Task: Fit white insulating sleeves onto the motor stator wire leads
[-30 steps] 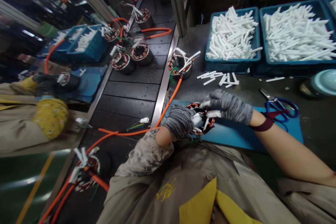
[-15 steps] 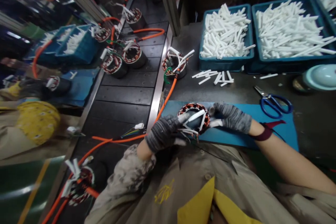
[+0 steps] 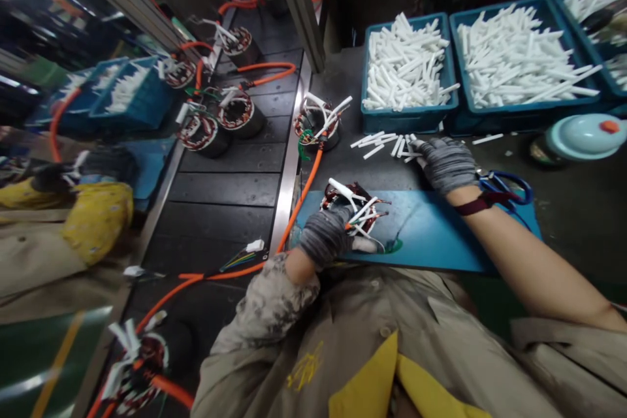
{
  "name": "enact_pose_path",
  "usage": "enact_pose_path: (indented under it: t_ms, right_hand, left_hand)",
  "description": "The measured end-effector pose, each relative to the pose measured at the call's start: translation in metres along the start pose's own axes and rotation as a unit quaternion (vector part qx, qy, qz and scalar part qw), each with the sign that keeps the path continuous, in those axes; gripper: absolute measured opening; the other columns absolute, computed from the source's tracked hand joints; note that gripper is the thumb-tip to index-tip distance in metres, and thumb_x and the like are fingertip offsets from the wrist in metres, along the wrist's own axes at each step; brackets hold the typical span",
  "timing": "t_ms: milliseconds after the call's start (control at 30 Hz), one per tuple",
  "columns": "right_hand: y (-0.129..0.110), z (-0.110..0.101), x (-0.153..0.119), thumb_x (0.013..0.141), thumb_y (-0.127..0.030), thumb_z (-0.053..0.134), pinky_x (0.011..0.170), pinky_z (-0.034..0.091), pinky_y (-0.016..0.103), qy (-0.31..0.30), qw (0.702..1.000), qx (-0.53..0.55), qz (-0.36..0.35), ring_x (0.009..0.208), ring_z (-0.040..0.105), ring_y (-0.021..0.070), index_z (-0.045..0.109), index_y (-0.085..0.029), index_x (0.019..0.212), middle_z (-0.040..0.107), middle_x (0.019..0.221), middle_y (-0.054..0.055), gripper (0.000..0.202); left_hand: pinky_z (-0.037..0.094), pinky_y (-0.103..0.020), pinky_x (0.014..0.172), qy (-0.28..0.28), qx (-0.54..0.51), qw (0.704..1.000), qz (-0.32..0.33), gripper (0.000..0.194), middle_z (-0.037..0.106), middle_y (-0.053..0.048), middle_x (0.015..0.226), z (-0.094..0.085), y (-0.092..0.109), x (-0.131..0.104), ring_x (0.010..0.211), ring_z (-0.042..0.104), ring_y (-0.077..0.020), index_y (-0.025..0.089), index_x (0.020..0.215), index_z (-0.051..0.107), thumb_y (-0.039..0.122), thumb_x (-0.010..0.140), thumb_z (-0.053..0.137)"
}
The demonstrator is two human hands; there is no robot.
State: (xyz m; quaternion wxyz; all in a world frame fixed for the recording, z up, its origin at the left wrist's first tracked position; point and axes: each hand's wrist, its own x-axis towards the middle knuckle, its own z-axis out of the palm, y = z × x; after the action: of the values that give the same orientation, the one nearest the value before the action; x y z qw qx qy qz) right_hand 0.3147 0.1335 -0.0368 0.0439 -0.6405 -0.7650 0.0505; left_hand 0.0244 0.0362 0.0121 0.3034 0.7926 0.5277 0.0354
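My left hand (image 3: pixel 326 232), in a grey striped glove, is closed around the near left side of a motor stator (image 3: pixel 333 196) on the blue mat (image 3: pixel 431 241). White insulating sleeves (image 3: pixel 364 209) and orange-tipped leads stick out from its copper windings, toward the right. Out past the mat, my right hand (image 3: pixel 443 163), gloved alike, has its fingertips drawn together at the right end of a small group of loose white sleeves (image 3: pixel 375 142). It seems to pinch one of them; the fingertips partly hide it.
Blue bins (image 3: pixel 411 119) full of white sleeves stand at the back. Scissors (image 3: pixel 514 186) lie beside my right wrist, near a light-blue-lidded jar (image 3: pixel 582 137). Left, a slatted conveyor (image 3: pixel 225 189) carries several stators and an orange cable (image 3: pixel 313 176). A co-worker's yellow sleeve (image 3: pixel 100 219) is beyond.
My right hand has left the stator and moved forward to the loose sleeves. The stator, held by my left hand, has turned, so its sleeves and leads now point right.
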Motion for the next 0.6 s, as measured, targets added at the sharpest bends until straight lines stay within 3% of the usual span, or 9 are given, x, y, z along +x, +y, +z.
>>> enact_pose_path:
  t_ms: [100, 200, 267, 367, 433, 500, 600]
  right_hand:
    - [0.002, -0.004, -0.021, 0.099, -0.031, 0.052, 0.088, 0.053, 0.049, 0.008, 1.000, 0.002, 0.009, 0.103, 0.066, 0.0363, 0.073, -0.012, 0.128, 0.072, 0.118, 0.022, 0.041]
    - [0.001, -0.007, -0.043, 0.099, -0.031, 0.048, 0.092, 0.055, 0.048, 0.067, 0.997, 0.045, -0.010, 0.108, 0.068, 0.0362, 0.074, -0.013, 0.122, 0.071, 0.124, 0.022, 0.039]
    - [-0.004, -0.009, -0.054, 0.100, -0.030, 0.047, 0.096, 0.056, 0.049, 0.099, 0.992, 0.077, -0.019, 0.109, 0.070, 0.0361, 0.074, -0.014, 0.124, 0.074, 0.124, 0.021, 0.039]
    - [-0.015, -0.011, -0.068, 0.100, -0.031, 0.049, 0.096, 0.057, 0.052, 0.126, 0.981, 0.143, -0.027, 0.105, 0.073, 0.0355, 0.071, -0.014, 0.132, 0.077, 0.118, 0.019, 0.042]
    - [-0.025, -0.014, -0.077, 0.099, -0.033, 0.053, 0.093, 0.058, 0.048, 0.128, 0.963, 0.229, -0.054, 0.101, 0.075, 0.0318, 0.074, -0.018, 0.129, 0.079, 0.115, 0.014, 0.039]
    - [-0.034, -0.016, -0.086, 0.097, -0.035, 0.059, 0.087, 0.060, 0.042, 0.107, 0.938, 0.323, -0.066, 0.095, 0.075, 0.0274, 0.078, -0.022, 0.119, 0.080, 0.108, 0.010, 0.032]
    - [-0.045, -0.013, -0.097, 0.095, -0.037, 0.064, 0.081, 0.060, 0.039, 0.057, 0.904, 0.424, -0.031, 0.089, 0.076, 0.0250, 0.081, -0.024, 0.108, 0.081, 0.101, 0.007, 0.025]
  left_hand:
    - [0.063, -0.043, 0.095, 0.118, -0.047, 0.992, -0.005, 0.060, 0.080, -0.011, 0.110, 0.018, -0.009, -0.024, 0.104, 0.077, -0.0292, 0.017, 0.126, 0.067, 0.049, 0.079, 0.086]
    - [0.064, -0.037, 0.092, 0.261, -0.068, 0.960, 0.077, 0.046, 0.077, -0.009, 0.114, 0.033, -0.014, -0.046, 0.104, 0.077, -0.0231, 0.020, 0.129, 0.063, 0.035, 0.089, 0.079]
    - [0.065, -0.031, 0.086, 0.327, -0.003, 0.935, 0.134, 0.037, 0.077, -0.008, 0.114, 0.037, -0.012, -0.052, 0.100, 0.077, -0.0209, 0.022, 0.126, 0.065, 0.027, 0.091, 0.076]
    - [0.063, -0.023, 0.076, 0.345, 0.103, 0.914, 0.188, 0.031, 0.079, -0.007, 0.110, 0.035, -0.008, -0.050, 0.092, 0.078, -0.0174, 0.023, 0.125, 0.068, 0.020, 0.095, 0.072]
    - [0.062, -0.021, 0.075, 0.350, 0.133, 0.905, 0.202, 0.027, 0.080, -0.008, 0.107, 0.032, -0.006, -0.048, 0.090, 0.079, -0.0164, 0.020, 0.123, 0.070, 0.020, 0.097, 0.070]
    - [0.061, -0.021, 0.077, 0.361, 0.153, 0.898, 0.200, 0.023, 0.081, -0.007, 0.106, 0.030, -0.006, -0.048, 0.089, 0.079, -0.0164, 0.020, 0.120, 0.072, 0.023, 0.098, 0.069]
    - [0.061, -0.022, 0.075, 0.363, 0.177, 0.894, 0.194, 0.020, 0.082, -0.006, 0.104, 0.027, -0.007, -0.048, 0.087, 0.080, -0.0170, 0.021, 0.117, 0.075, 0.026, 0.097, 0.071]
